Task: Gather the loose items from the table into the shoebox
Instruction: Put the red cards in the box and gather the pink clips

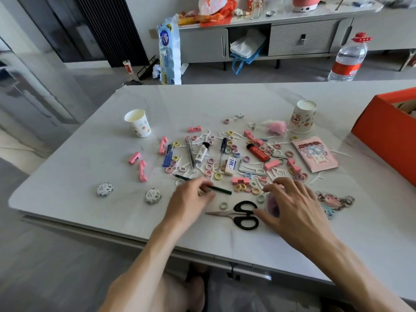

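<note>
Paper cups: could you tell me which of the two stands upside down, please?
The right cup, nearest the orange shoebox; the left cup stands mouth up.

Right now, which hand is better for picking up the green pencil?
The left hand. Its fingers are curled over the green pencil, seemingly pinching it. The right hand is off to the side, over a pinkish thing beside the black scissors.

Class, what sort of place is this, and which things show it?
Probably a home living room: a low cabinet along the wall, a pack of toilet rolls on the floor, a big water bottle.
</note>
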